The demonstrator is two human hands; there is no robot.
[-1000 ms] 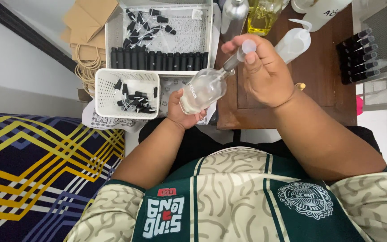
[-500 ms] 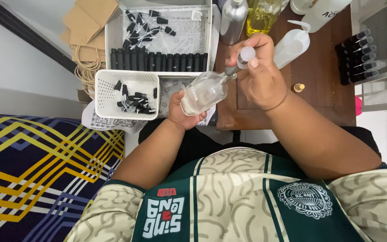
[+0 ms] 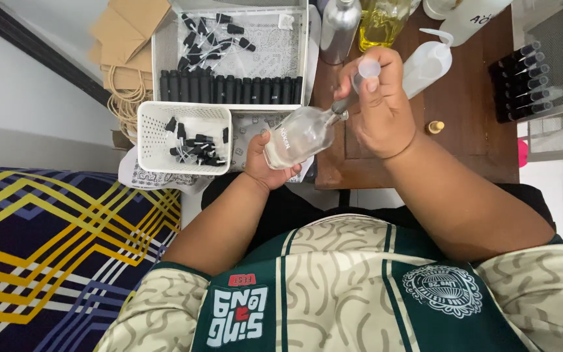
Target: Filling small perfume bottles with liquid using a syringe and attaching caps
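My left hand grips the base of a clear glass bottle, which is tilted with its neck pointing up and to the right. At the bottle's metal neck, my right hand pinches a small translucent cap or funnel between thumb and fingers. Both hands hover over the near edge of a dark wooden table.
A small white basket of black sprayer tops sits to the left. Behind it is a large white tray with a row of black caps. A silver bottle, yellow liquid bottle, squeeze bottle and rack of vials stand on the table.
Both hands and the bottle have shifted slightly toward the table; my right hand has moved along the neck, with the translucent piece raised above it.
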